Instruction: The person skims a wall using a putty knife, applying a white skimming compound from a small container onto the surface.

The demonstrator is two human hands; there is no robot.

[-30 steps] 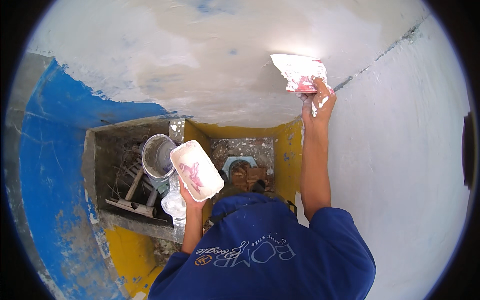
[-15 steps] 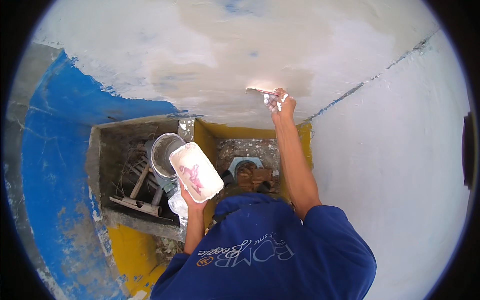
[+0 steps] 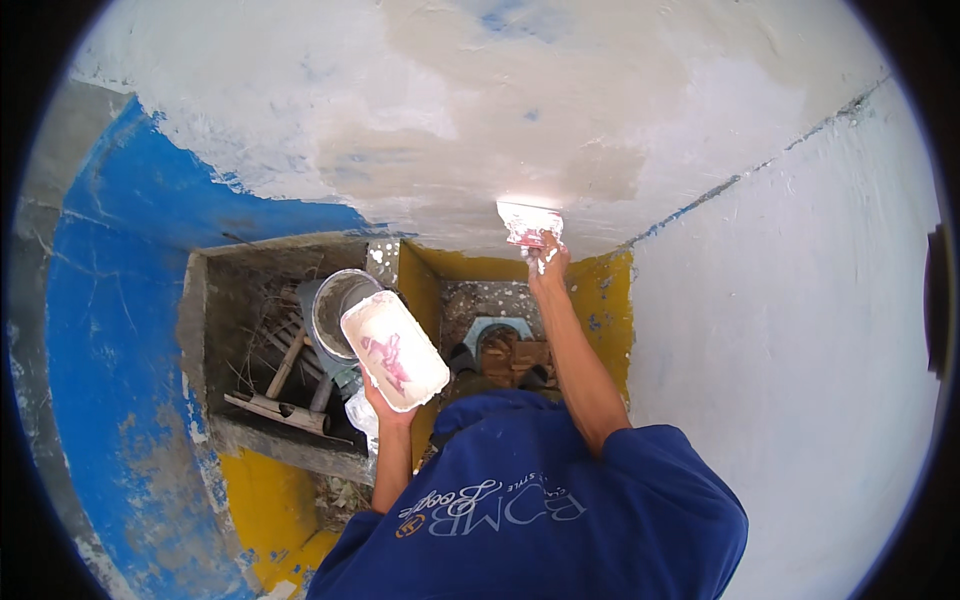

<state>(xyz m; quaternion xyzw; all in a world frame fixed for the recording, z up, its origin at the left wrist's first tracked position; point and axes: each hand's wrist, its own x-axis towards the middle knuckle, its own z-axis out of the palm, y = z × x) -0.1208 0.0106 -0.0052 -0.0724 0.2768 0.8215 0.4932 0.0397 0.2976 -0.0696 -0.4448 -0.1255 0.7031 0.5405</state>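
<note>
My left hand (image 3: pixel 385 402) grips a rectangular plastic tub (image 3: pixel 396 350) from beneath; white putty smears its inside around a pinkish patch. Up at the wall in front, my right hand (image 3: pixel 546 260) is closed on a wide putty knife (image 3: pixel 531 222). White putty coats the blade's face, and its far edge is at or very near the wall (image 3: pixel 480 150); contact is hard to tell. Spots of putty cling to the right fingers. The wall carries patchy white and beige filler with a few blue traces showing through.
A round bucket (image 3: pixel 345 312) stands behind the tub, at the concrete box (image 3: pixel 290 448) holding bamboo pieces (image 3: pixel 288 362) and twigs. Blue paint (image 3: pixel 120 300) covers the left wall. A pale wall (image 3: pixel 780 330) rises on the right. Below is a light-blue squat-pan-like fixture (image 3: pixel 500 326).
The putty knife has come down and tilted, so its putty-covered face now shows. My right hand has dropped lower along the wall and slightly left. The left hand keeps holding the tub.
</note>
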